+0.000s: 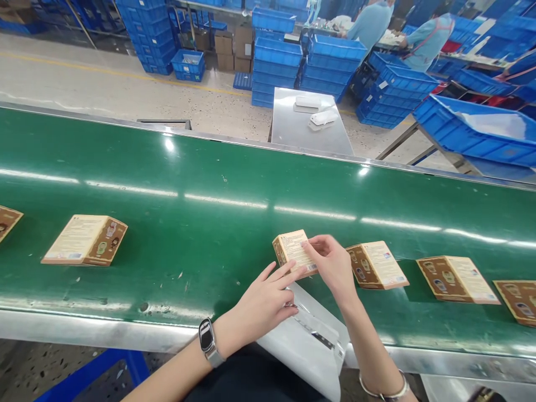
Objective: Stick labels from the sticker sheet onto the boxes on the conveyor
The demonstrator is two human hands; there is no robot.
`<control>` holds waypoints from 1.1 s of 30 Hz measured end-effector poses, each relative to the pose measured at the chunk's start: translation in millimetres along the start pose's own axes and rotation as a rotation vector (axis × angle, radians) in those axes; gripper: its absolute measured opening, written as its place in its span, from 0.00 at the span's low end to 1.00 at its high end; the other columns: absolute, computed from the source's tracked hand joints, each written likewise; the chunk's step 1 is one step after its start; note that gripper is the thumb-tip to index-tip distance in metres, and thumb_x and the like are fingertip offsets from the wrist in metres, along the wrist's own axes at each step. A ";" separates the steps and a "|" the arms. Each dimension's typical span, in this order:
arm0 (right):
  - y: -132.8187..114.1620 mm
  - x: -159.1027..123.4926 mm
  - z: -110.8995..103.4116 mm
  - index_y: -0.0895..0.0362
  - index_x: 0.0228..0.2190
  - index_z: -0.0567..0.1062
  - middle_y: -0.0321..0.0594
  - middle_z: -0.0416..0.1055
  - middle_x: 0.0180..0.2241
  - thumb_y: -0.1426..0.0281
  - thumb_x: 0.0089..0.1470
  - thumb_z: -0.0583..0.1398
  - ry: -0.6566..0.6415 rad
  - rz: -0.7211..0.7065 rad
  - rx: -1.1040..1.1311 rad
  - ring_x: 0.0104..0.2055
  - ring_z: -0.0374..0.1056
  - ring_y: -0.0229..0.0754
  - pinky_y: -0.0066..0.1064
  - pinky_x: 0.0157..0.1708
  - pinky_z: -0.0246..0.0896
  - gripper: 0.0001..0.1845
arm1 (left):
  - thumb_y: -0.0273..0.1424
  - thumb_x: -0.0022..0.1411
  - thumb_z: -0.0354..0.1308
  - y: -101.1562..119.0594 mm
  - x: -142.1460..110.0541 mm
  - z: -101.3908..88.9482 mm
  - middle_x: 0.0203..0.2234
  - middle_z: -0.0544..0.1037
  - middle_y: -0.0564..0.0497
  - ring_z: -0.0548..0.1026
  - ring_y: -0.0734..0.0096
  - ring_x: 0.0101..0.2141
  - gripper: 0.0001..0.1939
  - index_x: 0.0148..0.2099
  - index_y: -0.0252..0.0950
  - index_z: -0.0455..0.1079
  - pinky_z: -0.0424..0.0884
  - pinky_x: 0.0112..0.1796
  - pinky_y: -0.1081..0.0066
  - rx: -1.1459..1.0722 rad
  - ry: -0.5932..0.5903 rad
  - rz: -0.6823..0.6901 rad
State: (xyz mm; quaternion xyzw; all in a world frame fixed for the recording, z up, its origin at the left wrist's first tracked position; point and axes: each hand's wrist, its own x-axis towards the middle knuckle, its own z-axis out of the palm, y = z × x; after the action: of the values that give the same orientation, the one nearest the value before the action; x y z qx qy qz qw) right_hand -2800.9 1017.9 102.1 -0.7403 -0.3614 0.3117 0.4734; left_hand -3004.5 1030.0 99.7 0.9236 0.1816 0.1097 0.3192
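Evidently, right fingers (314, 250) pinching small box (293, 248); left's splayed.

left wrist (224, 339): dark-faced watch (206, 334), silvery band (215, 357) | right wrist (382, 375): silvery bangle (387, 396) | clothing (255, 379): black

Belt (201, 251): green, glossy, scuffed. Boxes (75, 240) on it: two at left, one cut off; three at right, spaced apart.

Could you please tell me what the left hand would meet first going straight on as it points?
Probably the box in the right hand; the left hand seems to touch it, though depth is unclear.
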 end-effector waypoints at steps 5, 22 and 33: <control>-15.0 -22.3 -8.3 0.55 0.50 0.66 0.49 0.76 0.43 0.56 0.61 0.57 0.134 -0.209 -0.243 0.43 0.73 0.53 0.44 0.41 0.68 0.21 | 0.32 0.65 0.61 1.4 0.5 -9.4 0.61 0.69 0.48 0.65 0.58 0.62 0.08 0.33 0.36 0.72 0.59 0.62 0.61 -0.261 0.101 -0.074; -51.7 -94.9 42.9 0.52 0.43 0.71 0.38 0.73 0.36 0.72 0.67 0.57 -0.513 -0.925 -0.412 0.36 0.69 0.43 0.37 0.40 0.59 0.04 | 0.41 0.67 0.56 4.3 -101.1 -45.3 0.19 0.58 0.60 0.52 0.79 0.23 0.18 0.29 0.34 0.65 0.48 0.25 0.74 -0.859 0.372 -0.599; -71.1 -116.2 157.5 0.51 0.36 0.77 0.44 0.75 0.50 0.58 0.62 0.61 -0.508 -0.256 0.195 0.51 0.71 0.52 0.42 0.49 0.67 0.10 | 0.34 0.67 0.55 -52.9 -203.9 -84.9 0.50 0.76 0.48 0.68 0.56 0.52 0.10 0.33 0.39 0.72 0.66 0.53 0.56 -0.118 0.685 -0.587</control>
State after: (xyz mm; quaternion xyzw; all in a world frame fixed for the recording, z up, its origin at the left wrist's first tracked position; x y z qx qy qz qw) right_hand -3007.8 1017.0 125.6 -0.5383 -0.5269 0.4579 0.4722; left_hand -3231.1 1032.7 114.3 0.7238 0.5243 0.3239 0.3103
